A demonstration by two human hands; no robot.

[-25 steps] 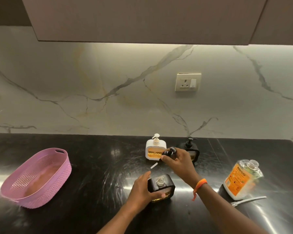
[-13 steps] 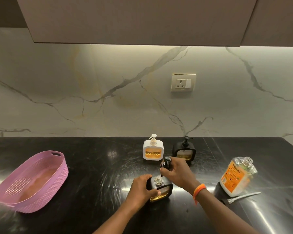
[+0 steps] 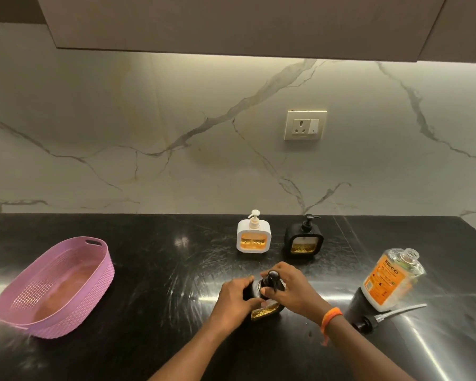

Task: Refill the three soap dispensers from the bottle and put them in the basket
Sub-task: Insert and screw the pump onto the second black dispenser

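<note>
A black soap dispenser [image 3: 267,310] with amber liquid stands on the counter in front of me. My left hand [image 3: 235,296] grips its body from the left. My right hand [image 3: 291,290] pinches the black pump head [image 3: 271,279] seated on its neck. Behind, a white dispenser [image 3: 253,233] and another black dispenser [image 3: 304,237] stand upright with pumps on. The refill bottle [image 3: 390,279], clear with an orange label and uncapped, stands at the right. The pink basket [image 3: 58,287] sits at the left and holds nothing.
The refill bottle's pump with its tube [image 3: 382,316] lies on the black counter [image 3: 162,270] just in front of the bottle. A wall socket [image 3: 305,125] is on the marble backsplash. A cabinet hangs overhead.
My right hand brought the pump head down from above the open dispenser and set it onto the neck. My left hand kept hold of the dispenser body.
</note>
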